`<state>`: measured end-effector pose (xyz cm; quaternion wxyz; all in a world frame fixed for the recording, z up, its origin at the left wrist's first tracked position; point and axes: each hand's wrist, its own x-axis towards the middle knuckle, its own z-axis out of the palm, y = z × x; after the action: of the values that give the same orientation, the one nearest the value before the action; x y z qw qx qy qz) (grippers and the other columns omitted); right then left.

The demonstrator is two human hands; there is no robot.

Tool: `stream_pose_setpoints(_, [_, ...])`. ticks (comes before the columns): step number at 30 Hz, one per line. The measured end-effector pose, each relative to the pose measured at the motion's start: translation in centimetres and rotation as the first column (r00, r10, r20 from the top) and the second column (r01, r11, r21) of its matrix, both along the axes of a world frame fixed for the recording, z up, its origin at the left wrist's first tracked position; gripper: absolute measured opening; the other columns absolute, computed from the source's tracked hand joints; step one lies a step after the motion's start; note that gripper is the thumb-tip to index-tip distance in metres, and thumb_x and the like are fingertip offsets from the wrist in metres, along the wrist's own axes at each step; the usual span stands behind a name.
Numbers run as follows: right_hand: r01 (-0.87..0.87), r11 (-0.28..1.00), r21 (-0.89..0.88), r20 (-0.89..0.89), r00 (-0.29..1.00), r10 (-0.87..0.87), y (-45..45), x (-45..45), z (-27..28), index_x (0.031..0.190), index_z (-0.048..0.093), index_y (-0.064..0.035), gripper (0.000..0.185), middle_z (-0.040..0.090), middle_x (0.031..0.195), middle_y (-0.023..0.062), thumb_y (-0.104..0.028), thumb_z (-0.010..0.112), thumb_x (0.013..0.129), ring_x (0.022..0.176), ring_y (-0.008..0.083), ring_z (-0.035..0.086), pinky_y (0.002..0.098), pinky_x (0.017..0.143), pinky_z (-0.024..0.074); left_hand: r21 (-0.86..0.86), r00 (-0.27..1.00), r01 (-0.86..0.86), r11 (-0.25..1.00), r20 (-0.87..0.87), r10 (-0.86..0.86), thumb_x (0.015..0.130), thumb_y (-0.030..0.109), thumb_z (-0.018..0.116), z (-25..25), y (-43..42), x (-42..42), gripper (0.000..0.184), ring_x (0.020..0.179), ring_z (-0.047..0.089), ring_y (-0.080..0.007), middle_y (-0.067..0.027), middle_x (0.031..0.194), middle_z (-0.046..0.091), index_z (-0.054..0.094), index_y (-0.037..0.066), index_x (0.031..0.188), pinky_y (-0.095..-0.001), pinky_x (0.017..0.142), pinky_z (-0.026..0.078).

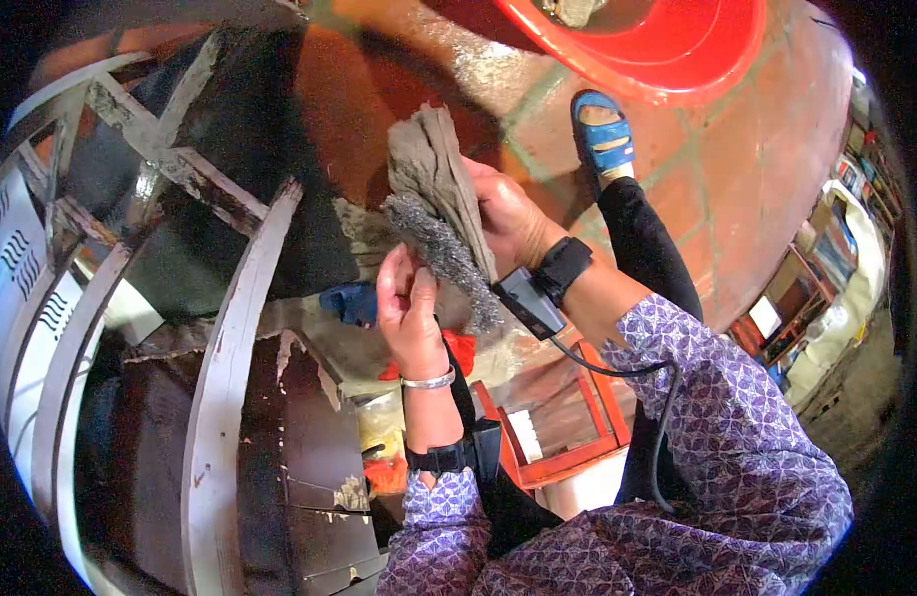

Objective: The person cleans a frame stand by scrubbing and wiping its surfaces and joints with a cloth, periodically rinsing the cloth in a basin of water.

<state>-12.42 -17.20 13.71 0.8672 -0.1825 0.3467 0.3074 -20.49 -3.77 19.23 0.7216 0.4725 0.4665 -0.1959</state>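
Note:
A folded grey-brown cloth (433,159), wet-looking and creased, is in my right hand (508,214), its fingers hidden behind it. Against the cloth's lower left side lies a long, fluffy strip of grey steel wool (443,253). The fingers of my left hand (407,293) are curled at the strip's left edge, with the thumb pointing up beside it. Both hands are raised above the floor, close together, and the cloth and steel wool are between them.
A wooden chair frame (230,368) with worn paint stands at left. The red basin (667,74) sits on the tiled floor (726,189) at the top, near my blue sandal (604,134). Below my hands is a small red stool (567,462). A cable runs from my right wrist.

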Motion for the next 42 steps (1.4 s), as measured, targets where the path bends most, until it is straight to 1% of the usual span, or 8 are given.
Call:
stream_pose_setpoints(6, [-0.228,0.968,-0.100,-0.034,0.974,0.226,-2.1,-2.6,3.5,0.118,0.054,-0.0035,0.032,0.060,0.108,0.0062,-0.017,0.052,0.089,0.091,0.0155,0.059,0.0304,0.084,0.0476,-0.336,0.995,-0.095,0.937,-0.057,0.080,0.082,0.010,0.064,1.6,-2.2,1.1,0.047,0.105,0.050,-0.0165,-0.0073,0.117,0.054,0.045,0.002,0.125,-0.0296,0.093,0.038])
stream_pose_setpoints(22, [-0.194,0.808,-0.557,-0.197,0.975,0.098,-8.3,-6.0,10.5,0.104,0.059,-0.0012,0.024,0.063,0.101,0.0037,-0.019,0.050,0.090,0.092,0.0132,0.059,0.0265,0.083,0.0447,0.134,0.940,-0.309,0.942,0.193,0.281,0.074,-0.002,0.056,4.8,-0.6,8.7,0.031,0.087,0.060,-0.0241,-0.0118,0.097,0.059,0.051,0.002,0.105,-0.0390,0.081,0.050])
stream_pose_setpoints(27, [-0.439,0.645,-0.626,-0.302,0.899,0.318,-6.9,-5.6,9.8,0.101,0.062,0.0017,0.022,0.061,0.084,0.0018,-0.014,0.055,0.088,0.079,0.0117,0.056,0.0265,0.072,0.0456,-0.119,0.822,0.266,0.956,0.546,-0.161,0.073,0.019,0.076,5.9,-8.5,13.9,0.087,0.125,0.039,-0.0255,-0.0131,0.135,0.041,0.023,0.005,0.140,-0.0339,0.099,0.036])
stream_pose_setpoints(30, [-0.396,0.502,-0.768,-0.271,0.913,0.306,-7.3,-5.5,9.3,0.104,0.061,0.0038,0.024,0.062,0.089,0.0054,-0.011,0.058,0.085,0.084,0.0133,0.056,0.0272,0.075,0.0457,0.161,0.555,0.773,0.613,0.296,-0.777,0.072,0.033,0.076,3.2,-6.5,9.0,0.081,0.116,0.049,-0.0254,-0.0156,0.130,0.047,0.035,0.002,0.134,-0.0354,0.100,0.037])
stream_pose_setpoints(33, [-0.387,0.464,-0.797,-0.193,0.891,0.412,-7.8,-3.4,10.6,0.111,0.060,0.0008,0.028,0.061,0.101,0.0046,-0.005,0.058,0.083,0.093,0.0122,0.055,0.0254,0.083,0.0434,0.181,0.469,0.860,0.477,0.091,-0.879,0.076,0.026,0.074,3.6,-7.0,5.1,0.069,0.110,0.052,-0.0209,-0.0114,0.120,0.055,0.040,0.001,0.131,-0.0340,0.095,0.041])
stream_pose_setpoints(35, [-0.316,0.483,-0.816,-0.106,0.905,0.413,-7.7,-2.9,11.2,0.116,0.058,-0.0013,0.031,0.061,0.101,0.0000,-0.003,0.056,0.085,0.093,0.0074,0.054,0.0216,0.084,0.0423,-0.221,0.916,0.402,0.889,0.099,-0.389,0.079,0.012,0.066,1.6,-7.7,3.1,0.046,0.088,0.058,-0.0165,-0.0059,0.100,0.062,0.050,0.002,0.121,-0.0309,0.081,0.046])
stream_pose_setpoints(39, [-0.293,0.574,-0.765,-0.132,0.943,0.305,-7.5,-2.1,11.8,0.117,0.057,-0.0009,0.032,0.060,0.106,0.0010,-0.004,0.056,0.085,0.097,0.0087,0.053,0.0234,0.088,0.0411,0.054,0.863,0.472,0.880,0.172,-0.474,0.080,0.002,0.059,0.1,-5.5,5.5,0.034,0.087,0.053,-0.0108,-0.0003,0.098,0.057,0.052,0.005,0.113,-0.0260,0.080,0.044])
stream_pose_setpoints(42, [-0.310,0.470,-0.827,-0.122,0.914,0.387,-7.5,-2.0,11.6,0.118,0.056,-0.0008,0.033,0.059,0.110,0.0029,-0.006,0.056,0.086,0.102,0.0108,0.052,0.0256,0.091,0.0402,0.248,0.929,0.062,0.967,0.339,-0.146,0.085,0.005,0.055,0.7,-2.5,11.7,0.030,0.093,0.050,-0.0107,-0.0018,0.103,0.053,0.047,0.005,0.114,-0.0235,0.084,0.041])
